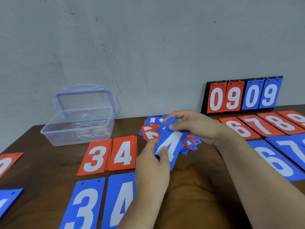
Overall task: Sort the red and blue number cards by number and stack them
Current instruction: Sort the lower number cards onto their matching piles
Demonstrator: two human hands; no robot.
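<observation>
A grey wall (148, 38) backs a dark wooden table (189, 187) laid with rows of numbered stacks. A blue 4 card (171, 142) is tilted over the mixed card pile (150, 129). The left hand (153, 166) pinches its lower end and the right hand (193, 126) pinches its upper end. The red 4 stack (123, 153) lies just left.

On the table (189, 179), a loose card pile (151, 129) lies at centre. Box (77, 128) at ten o'clock; scoreboard (244, 95) at two, against the wall (148, 47); 3–4 stacks (123, 153) at seven; 6–9 stacks (264, 124) at three.
</observation>
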